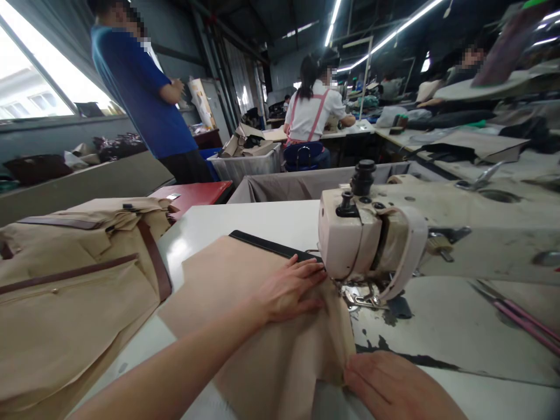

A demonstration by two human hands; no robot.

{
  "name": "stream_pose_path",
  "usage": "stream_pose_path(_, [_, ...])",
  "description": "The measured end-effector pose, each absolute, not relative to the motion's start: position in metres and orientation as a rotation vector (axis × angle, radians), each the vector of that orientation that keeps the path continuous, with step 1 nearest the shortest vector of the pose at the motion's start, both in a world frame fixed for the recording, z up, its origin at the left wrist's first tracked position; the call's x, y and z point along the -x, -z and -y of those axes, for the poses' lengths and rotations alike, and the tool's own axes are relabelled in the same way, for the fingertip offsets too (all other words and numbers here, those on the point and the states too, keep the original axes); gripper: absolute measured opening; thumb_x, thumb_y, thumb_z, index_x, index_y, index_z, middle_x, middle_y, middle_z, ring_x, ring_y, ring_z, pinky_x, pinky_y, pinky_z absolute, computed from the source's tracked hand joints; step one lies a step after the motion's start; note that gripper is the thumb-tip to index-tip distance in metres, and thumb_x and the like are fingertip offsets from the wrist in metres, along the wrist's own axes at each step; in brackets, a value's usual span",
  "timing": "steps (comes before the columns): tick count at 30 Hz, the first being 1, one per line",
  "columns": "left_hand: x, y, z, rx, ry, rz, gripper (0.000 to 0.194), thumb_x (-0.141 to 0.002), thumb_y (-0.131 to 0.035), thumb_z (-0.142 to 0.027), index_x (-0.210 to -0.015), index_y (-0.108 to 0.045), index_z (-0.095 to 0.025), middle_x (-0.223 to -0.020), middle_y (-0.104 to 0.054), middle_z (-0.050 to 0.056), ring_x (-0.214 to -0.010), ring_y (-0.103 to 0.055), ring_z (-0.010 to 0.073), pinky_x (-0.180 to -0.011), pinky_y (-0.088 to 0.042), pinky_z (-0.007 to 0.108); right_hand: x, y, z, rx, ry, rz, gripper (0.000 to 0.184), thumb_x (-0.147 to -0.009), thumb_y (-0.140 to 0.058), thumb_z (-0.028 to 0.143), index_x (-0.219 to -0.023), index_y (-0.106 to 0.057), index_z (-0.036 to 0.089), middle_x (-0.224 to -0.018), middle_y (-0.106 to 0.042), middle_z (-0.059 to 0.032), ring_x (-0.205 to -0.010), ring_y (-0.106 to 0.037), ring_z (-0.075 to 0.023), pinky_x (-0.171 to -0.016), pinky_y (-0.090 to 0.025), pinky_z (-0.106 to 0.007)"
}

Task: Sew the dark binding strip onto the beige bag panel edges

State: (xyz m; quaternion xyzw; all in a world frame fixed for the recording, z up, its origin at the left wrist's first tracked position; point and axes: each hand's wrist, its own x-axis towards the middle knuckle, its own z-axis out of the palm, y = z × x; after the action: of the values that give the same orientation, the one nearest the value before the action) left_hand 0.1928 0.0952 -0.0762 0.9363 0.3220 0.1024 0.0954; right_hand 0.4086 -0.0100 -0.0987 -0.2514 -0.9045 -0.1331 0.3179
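My left hand (291,289) lies flat with fingers stretched out on a tan fabric piece (245,303), pressing it down right beside the head of a cream sewing machine (371,239). A black strip (271,245) runs along the fabric's far edge. At the bottom of the view, my right hand (394,388) rests against the near corner of the same fabric on the white table (262,219); its fingers are turned under and mostly hidden. The needle area (361,294) sits just right of my left fingertips.
A stack of tan pieces with brown straps (74,280) lies at the left. Pink-handled scissors (520,318) rest on the machine bed at right. A grey fabric bin (306,184) stands behind the table. A person in blue (144,93) stands left; another sits ahead (312,114).
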Motion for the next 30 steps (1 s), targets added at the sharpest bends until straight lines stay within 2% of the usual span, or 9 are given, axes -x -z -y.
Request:
stream_pose_path(4, [-0.191,0.079,-0.109,-2.772,-0.316,-0.972,0.044,-0.089,-0.05,-0.043,-0.128,-0.049,-0.022,-0.139,-0.044,0.009,-0.132,-0.034,0.0251,-0.112,-0.019,0.05,-0.41,0.106,-0.002,0.69,0.348,2.272,0.055,-0.098,-0.017,0.006,-0.078,-0.067,0.017,-0.074,-0.073,-0.0037,-0.063,-0.068,-0.0164,-0.057,-0.054,-0.028])
stream_pose_path(8, [-0.19,0.081,-0.125,-2.76,-0.323,-0.992,0.038,-0.089,-0.05,-0.044,-0.12,-0.057,-0.023,-0.134,-0.05,0.007,-0.131,-0.036,0.0252,-0.113,-0.019,0.047,-0.419,0.124,-0.01,0.689,0.262,2.356,0.04,-0.091,-0.028,0.002,-0.098,-0.065,0.013,-0.094,-0.072,-0.0087,-0.085,-0.068,-0.0197,-0.075,-0.056,-0.031])
stream_pose_path(14, [-0.189,0.084,-0.148,-2.748,-0.3,-1.015,0.035,-0.089,-0.049,-0.044,-0.117,-0.059,-0.026,-0.132,-0.052,0.005,-0.129,-0.037,0.0262,-0.112,-0.021,0.047,-0.426,0.128,-0.022,0.762,0.291,2.448,0.04,-0.084,-0.032,-0.002,-0.111,-0.062,0.006,-0.11,-0.067,-0.0143,-0.103,-0.062,-0.0248,-0.083,-0.056,-0.038])
stream_pose_path(17, [-0.187,0.086,-0.158,-2.737,-0.285,-1.033,0.034,-0.09,-0.048,-0.042,-0.117,-0.059,-0.025,-0.134,-0.051,0.005,-0.129,-0.037,0.0265,-0.112,-0.02,0.047,-0.423,0.123,-0.024,0.799,0.333,2.513,0.038,-0.086,-0.034,0.002,-0.113,-0.06,0.001,-0.112,-0.066,-0.0184,-0.104,-0.062,-0.027,-0.081,-0.057,-0.041])
stream_pose_path(22, [-0.186,0.085,-0.176,-2.704,-0.24,-1.094,0.034,-0.089,-0.048,-0.042,-0.114,-0.061,-0.024,-0.135,-0.05,0.004,-0.129,-0.037,0.0257,-0.114,-0.015,0.046,-0.417,0.122,-0.023,0.876,0.364,2.486,0.038,-0.088,-0.033,0.006,-0.115,-0.059,0.0,-0.115,-0.063,-0.02,-0.101,-0.062,-0.0277,-0.078,-0.058,-0.042])
stream_pose_path(27, [-0.185,0.082,-0.186,-2.66,-0.2,-1.247,0.034,-0.092,-0.043,-0.04,-0.12,-0.056,-0.026,-0.144,-0.038,0.002,-0.132,-0.033,0.0242,-0.113,-0.003,0.052,-0.425,0.128,-0.024,0.923,0.209,2.451,0.037,-0.089,-0.037,0.011,-0.119,-0.057,0.004,-0.115,-0.062,-0.0177,-0.103,-0.06,-0.0292,-0.083,-0.055,-0.046])
stream_pose_path(29, [-0.184,0.082,-0.181,-2.623,-0.191,-1.354,0.038,-0.093,-0.04,-0.041,-0.126,-0.05,-0.027,-0.148,-0.032,0.001,-0.134,-0.029,0.0249,-0.111,-0.003,0.058,-0.431,0.127,-0.02,0.983,-0.011,2.37,0.036,-0.09,-0.041,0.015,-0.121,-0.058,0.013,-0.119,-0.06,-0.0146,-0.107,-0.058,-0.0284,-0.088,-0.052,-0.047])
stream_pose_path(30, [-0.183,0.083,-0.174,-2.596,-0.189,-1.424,0.041,-0.093,-0.037,-0.042,-0.13,-0.046,-0.027,-0.149,-0.029,0.002,-0.135,-0.027,0.0261,-0.109,-0.005,0.062,-0.434,0.126,-0.015,1.047,-0.229,2.281,0.035,-0.09,-0.044,0.018,-0.123,-0.057,0.017,-0.122,-0.058,-0.0131,-0.109,-0.057,-0.0276,-0.09,-0.051,-0.046])
